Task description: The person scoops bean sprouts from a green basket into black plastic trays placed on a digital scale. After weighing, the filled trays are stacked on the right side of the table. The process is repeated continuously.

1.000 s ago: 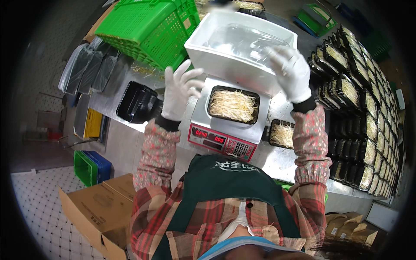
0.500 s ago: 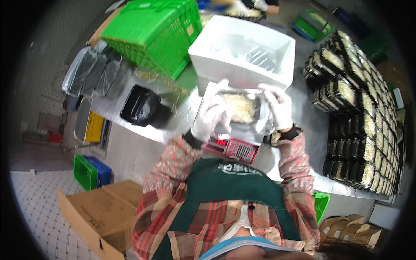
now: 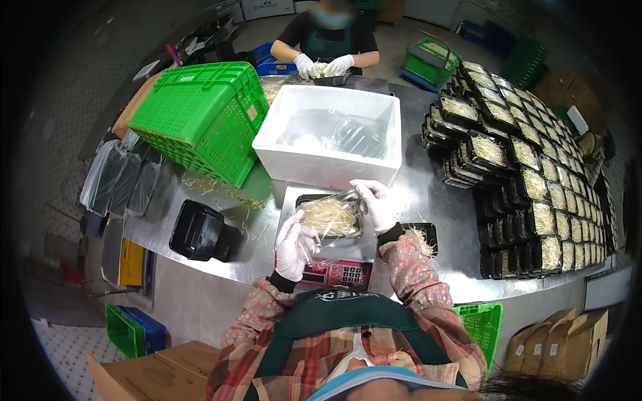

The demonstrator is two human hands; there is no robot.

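Observation:
A black tray of pale bean sprouts (image 3: 332, 218) rests on the weighing scale (image 3: 340, 275), which has a red keypad panel. Over the tray, a clear plastic lid (image 3: 343, 248) lies tilted, its outline partly lost in glare. My gloved left hand (image 3: 295, 246) has its fingers closed on the lid's near left side, against the tray. At the far right corner, my gloved right hand (image 3: 376, 204) pinches the lid's edge. A second black tray (image 3: 424, 238) with some sprouts sits beside my right wrist.
Beyond the scale stands a white foam box (image 3: 328, 167) holding clear lids. A green crate (image 3: 200, 127) leans at its left, with stacked empty black trays (image 3: 195, 230) nearer. Filled trays (image 3: 528, 180) are piled at the right. Opposite, a co-worker's gloved hands (image 3: 321, 66) handle another tray.
My view has tilted up, bringing the co-worker into sight. My left hand has moved to the tray's near left side; my right hand stays at the far right with the lid.

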